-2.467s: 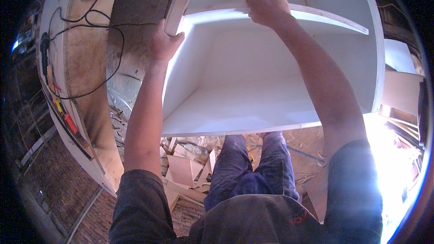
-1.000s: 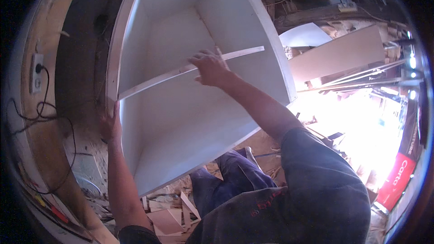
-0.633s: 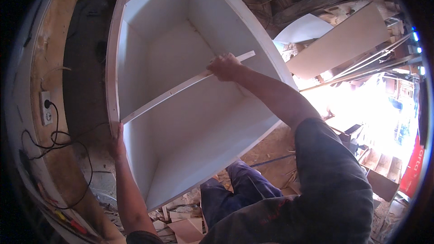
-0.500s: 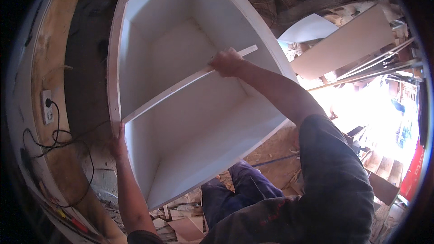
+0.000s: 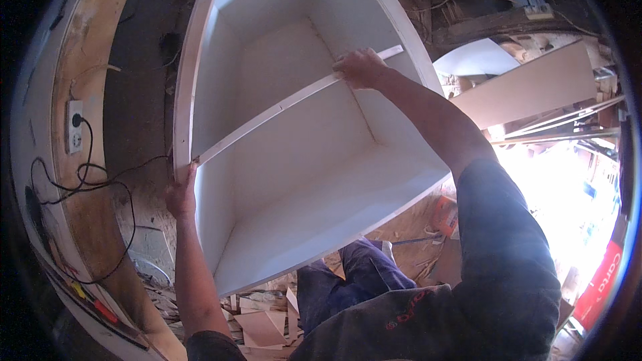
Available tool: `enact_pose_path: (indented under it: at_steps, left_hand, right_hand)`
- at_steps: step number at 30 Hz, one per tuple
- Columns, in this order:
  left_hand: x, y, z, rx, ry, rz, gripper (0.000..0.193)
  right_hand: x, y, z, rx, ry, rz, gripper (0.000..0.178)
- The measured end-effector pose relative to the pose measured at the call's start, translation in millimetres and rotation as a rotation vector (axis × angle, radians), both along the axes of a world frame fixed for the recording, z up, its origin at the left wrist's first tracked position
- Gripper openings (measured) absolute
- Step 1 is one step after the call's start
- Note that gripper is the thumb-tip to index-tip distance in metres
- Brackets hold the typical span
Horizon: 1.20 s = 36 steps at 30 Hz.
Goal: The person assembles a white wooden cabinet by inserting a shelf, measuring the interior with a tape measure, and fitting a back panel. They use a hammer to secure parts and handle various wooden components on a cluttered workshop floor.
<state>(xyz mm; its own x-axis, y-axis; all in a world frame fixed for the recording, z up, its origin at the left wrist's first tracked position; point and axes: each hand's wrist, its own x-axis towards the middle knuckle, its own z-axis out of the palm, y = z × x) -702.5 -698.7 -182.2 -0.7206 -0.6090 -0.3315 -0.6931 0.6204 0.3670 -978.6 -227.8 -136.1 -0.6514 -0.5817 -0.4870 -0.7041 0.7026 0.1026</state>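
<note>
A large white open-fronted cabinet box stands tilted before me, its hollow side facing up toward me. Across its opening runs a narrow pale strip, from the left edge toward the right side. My right hand is closed around this strip close to its right end, which sticks out past my fingers. At the strip's left end, my left hand grips the cabinet's left side edge, thumb up near the joint. The fingers of that hand are mostly hidden behind the panel.
A power socket with a black plug and looping cable is on the left. Scrap board pieces litter the floor below. On the right lie a large brown panel, a white sheet and long thin strips.
Cabinet, strip and both hands now appear higher and further right in the picture, along with the surroundings. Both hands keep their places on the strip and the cabinet edge.
</note>
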Motion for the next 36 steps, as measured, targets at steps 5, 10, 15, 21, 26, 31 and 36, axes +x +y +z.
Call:
enact_pose_path:
  at_steps: [5,10,15,21,26,31,36]
  left_hand:
    - [7.8,-1.7,-8.1,0.052,0.186,0.042,0.088]
    - [10.2,9.9,6.1,-0.040,-0.037,-0.045,0.105]
    - [-1.1,14.8,33.4,-0.044,0.051,-0.192,0.104]
    - [3.1,18.8,32.3,-0.104,0.097,-0.164,0.101]
    - [6.9,15.4,14.5,-0.085,0.190,-0.157,0.097]
    - [5.0,14.1,12.2,-0.025,0.130,-0.119,0.091]
    - [6.1,14.8,15.6,-0.038,0.097,-0.119,0.086]
  right_hand:
    - [-1.8,7.3,-15.7,-0.185,0.150,0.063,0.019]
    - [14.0,-21.4,-2.1,-0.089,-0.048,0.124,0.025]
    - [47.6,-81.0,-3.4,-0.118,-0.135,0.159,0.023]
    - [66.0,-108.0,-7.0,-0.102,-0.161,0.068,0.019]
    - [60.9,-113.4,-6.8,-0.100,-0.149,0.081,0.017]
    - [63.9,-111.6,-2.6,-0.143,-0.160,0.066,0.018]
    - [61.9,-108.5,-3.5,-0.183,-0.151,0.083,0.023]
